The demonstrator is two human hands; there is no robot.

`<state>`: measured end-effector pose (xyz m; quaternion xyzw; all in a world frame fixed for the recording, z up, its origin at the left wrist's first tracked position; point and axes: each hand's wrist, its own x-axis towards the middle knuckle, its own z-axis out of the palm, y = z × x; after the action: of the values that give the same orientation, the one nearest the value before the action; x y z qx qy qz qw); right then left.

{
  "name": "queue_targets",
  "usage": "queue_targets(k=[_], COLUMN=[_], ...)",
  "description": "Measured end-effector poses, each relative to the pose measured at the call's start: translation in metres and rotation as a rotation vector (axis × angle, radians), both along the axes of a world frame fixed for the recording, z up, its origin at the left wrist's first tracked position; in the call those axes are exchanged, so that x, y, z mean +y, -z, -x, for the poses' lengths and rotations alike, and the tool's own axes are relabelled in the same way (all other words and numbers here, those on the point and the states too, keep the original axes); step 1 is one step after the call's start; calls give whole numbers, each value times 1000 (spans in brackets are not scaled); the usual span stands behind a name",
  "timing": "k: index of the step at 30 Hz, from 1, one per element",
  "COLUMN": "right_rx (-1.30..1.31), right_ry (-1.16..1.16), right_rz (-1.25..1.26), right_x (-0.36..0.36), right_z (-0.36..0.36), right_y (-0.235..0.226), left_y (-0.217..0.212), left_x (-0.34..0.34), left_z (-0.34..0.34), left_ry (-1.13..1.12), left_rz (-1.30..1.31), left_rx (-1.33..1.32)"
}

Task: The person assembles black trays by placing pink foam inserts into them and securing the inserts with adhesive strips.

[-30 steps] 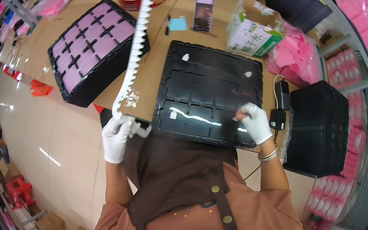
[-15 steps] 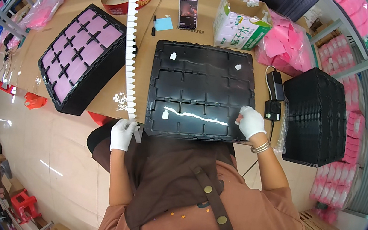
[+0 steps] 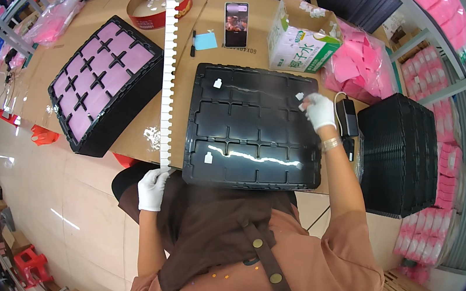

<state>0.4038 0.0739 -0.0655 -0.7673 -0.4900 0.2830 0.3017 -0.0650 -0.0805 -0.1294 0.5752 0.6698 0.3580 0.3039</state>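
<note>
Left grip (image 3: 151,189) on one strip (image 3: 167,78); right grip (image 3: 322,112) at one tray (image 3: 248,121).

Carton (image 3: 293,43) — green characters (image 3: 306,58); cardboard (image 3: 209,57) — dark print (image 3: 252,50)

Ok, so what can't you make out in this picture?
In the head view:
White strip, far end: cut off by the top edge.
Its near end: covered by the left hand.
Whether the right hand holds anything: fingertips too small and blurred.
Carton, bottom: hidden by its front wall.

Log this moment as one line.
left hand: holds strip by lower end | right hand: beside upper-right label on tray | phone: beyond tray
</note>
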Motion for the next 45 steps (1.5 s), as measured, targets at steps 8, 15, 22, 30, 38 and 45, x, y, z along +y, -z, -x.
queue_targets(k=[8,15,22,30,38,45], right_rx=[-391,90,-8,-360,-327,360], right_ry=[-97,-9,-74,-143,-239,-220], right_rz=[84,180,273,257,3,-25], right_x=[54,54,58,62,35,56], right_z=[-11,-12,-2,-11,-2,84], right_y=[14,6,-9,17,1,-28], left_y=[-19,-33,-54,-44,-42,-43], left_x=[-9,-1,18,26,26,27], left_z=[-12,-34,-86,-104,-105,-109], left_ry=[13,-187,160,264,222,185], left_rz=[-78,-358,-561,-641,-613,-633], left_rx=[215,124,30,107,119,93])
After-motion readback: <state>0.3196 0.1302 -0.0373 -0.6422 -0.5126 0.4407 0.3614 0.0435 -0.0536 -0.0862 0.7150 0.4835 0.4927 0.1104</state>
